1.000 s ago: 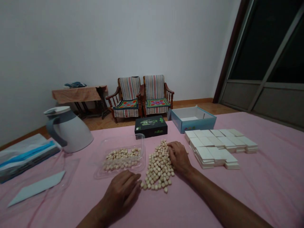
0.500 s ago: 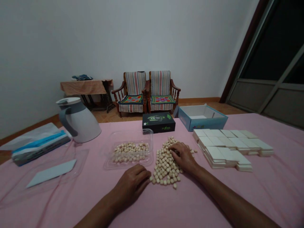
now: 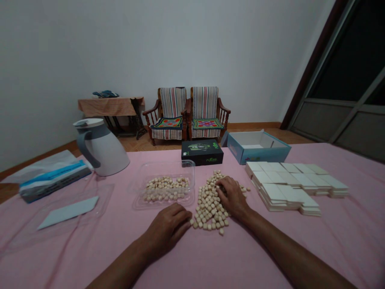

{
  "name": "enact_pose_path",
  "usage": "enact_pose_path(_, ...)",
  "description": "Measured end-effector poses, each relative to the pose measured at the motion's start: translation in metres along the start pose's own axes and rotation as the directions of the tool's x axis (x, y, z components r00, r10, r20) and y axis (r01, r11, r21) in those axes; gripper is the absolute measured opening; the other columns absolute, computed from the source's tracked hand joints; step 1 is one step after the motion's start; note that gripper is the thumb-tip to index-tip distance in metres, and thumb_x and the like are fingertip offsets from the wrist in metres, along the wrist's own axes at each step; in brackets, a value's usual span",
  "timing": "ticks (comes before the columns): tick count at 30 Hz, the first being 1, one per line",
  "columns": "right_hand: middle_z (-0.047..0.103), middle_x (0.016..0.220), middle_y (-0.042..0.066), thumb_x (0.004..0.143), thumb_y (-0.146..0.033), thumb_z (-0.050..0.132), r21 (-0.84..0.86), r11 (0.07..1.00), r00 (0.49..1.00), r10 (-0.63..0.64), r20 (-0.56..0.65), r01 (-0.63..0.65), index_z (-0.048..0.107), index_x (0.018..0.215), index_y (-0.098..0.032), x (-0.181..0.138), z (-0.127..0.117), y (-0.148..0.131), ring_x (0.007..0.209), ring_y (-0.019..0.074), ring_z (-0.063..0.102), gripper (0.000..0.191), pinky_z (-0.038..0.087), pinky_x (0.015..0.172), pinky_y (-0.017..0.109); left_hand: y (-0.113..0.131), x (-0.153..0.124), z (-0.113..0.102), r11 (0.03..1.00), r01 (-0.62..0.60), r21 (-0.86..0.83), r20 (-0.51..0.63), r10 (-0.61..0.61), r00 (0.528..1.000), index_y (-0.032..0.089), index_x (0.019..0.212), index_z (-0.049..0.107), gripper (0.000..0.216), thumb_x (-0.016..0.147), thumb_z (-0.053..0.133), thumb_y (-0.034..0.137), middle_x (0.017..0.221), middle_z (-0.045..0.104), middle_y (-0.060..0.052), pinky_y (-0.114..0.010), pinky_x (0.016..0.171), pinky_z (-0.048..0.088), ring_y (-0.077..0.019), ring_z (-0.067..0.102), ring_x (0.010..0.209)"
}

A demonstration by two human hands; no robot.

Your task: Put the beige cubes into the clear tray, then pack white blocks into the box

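A pile of small pale wooden cubes [image 3: 207, 204] lies loose on the pink tablecloth [image 3: 207, 261]. My right hand [image 3: 233, 196] rests over the pile's right side with curled fingers and the thumb near the index finger; what is between them is hidden. At the pile's near left edge is my left hand [image 3: 170, 225], palm down, its fingers bent and held together. Its fingertips touch or nearly touch one cube [image 3: 191, 221]; whether anything is gripped is hidden. Just beyond my left hand, a clear plastic container [image 3: 192, 170] holds many more cubes.
Stacks of white square tiles [image 3: 281, 192] stand at the right. Behind the pile are a black box [image 3: 202, 154] and an open blue box [image 3: 264, 154]. On the left are a white-grey jug [image 3: 110, 152], a tissue pack [image 3: 54, 180] and a clear lid [image 3: 104, 202] with a white strip [image 3: 69, 212].
The head view has shifted slightly, so the things appear a little higher and further right. Both hands keep nearly the same pose beside and over the cubes.
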State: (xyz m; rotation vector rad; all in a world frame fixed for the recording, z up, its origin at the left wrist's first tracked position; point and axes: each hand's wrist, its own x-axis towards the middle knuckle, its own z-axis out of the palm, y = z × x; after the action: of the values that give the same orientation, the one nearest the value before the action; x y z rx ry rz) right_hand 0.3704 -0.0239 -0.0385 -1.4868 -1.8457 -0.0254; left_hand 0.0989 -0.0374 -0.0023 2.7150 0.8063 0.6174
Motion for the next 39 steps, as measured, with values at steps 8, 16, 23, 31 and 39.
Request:
enact_pose_path(8,0.06,0.094,0.008,0.088,-0.019,0.048,0.013,1.0,1.0,-0.003,-0.017,0.003,0.057,0.093,-0.019,-0.0002,0.0013,-0.0017,0.092,0.022,0.052,0.011,0.04,0.082,0.035,-0.0009,-0.0002,0.0026,1.0,-0.004,0.0,-0.003,0.004,1.0,0.02,0.099,0.063,0.017,0.092,0.049,0.024,0.09,0.064,-0.007,-0.027,0.074,0.05,-0.0158,0.06,0.084)
enact_pose_path(16,0.06,0.092,0.008,0.088,-0.018,0.047,0.017,1.0,1.0,-0.011,-0.012,0.011,0.057,0.093,-0.02,0.0001,-0.0003,-0.0019,0.09,0.0219,0.053,0.012,0.041,0.08,0.035,0.0002,-0.0002,0.002,1.0,0.025,-0.006,0.006,-0.025,1.0,0.02,0.096,0.062,0.015,0.092,0.048,0.024,0.089,0.064,-0.006,-0.028,0.075,0.049,-0.0159,0.059,0.084)
enact_pose_path(23,0.06,0.093,0.008,0.088,-0.018,0.046,0.019,1.0,1.0,-0.011,-0.017,0.012,0.058,0.095,-0.019,-0.0004,0.0005,-0.0015,0.09,0.0219,0.053,0.014,0.042,0.081,0.036,-0.0029,-0.0005,0.004,1.0,0.031,-0.003,0.014,-0.031,0.999,0.02,0.097,0.062,0.015,0.092,0.048,0.024,0.09,0.064,-0.007,-0.027,0.075,0.049,-0.0159,0.059,0.084)
enact_pose_path(31,0.059,0.094,0.008,0.088,-0.018,0.047,0.029,1.0,1.0,0.002,-0.001,-0.002,0.057,0.093,-0.018,-0.0002,0.0007,-0.0018,0.092,0.0222,0.052,0.012,0.041,0.082,0.036,-0.0001,-0.0006,0.0006,1.0,-0.004,-0.009,-0.028,0.004,1.0,0.02,0.107,0.062,0.02,0.09,0.051,0.024,0.093,0.066,-0.007,-0.028,0.076,0.051,-0.016,0.062,0.085)
enact_pose_path(39,0.059,0.093,0.008,0.087,-0.016,0.047,0.02,1.0,1.0,0.008,0.002,-0.008,0.057,0.093,-0.017,-0.0002,0.001,-0.0018,0.092,0.0225,0.051,0.012,0.041,0.082,0.036,-0.0018,-0.0051,-0.0053,0.975,-0.101,0.199,-0.446,0.182,0.877,0.017,0.107,0.06,0.026,0.083,0.056,0.008,0.089,0.067,-0.008,-0.027,0.074,0.051,-0.0152,0.062,0.081)
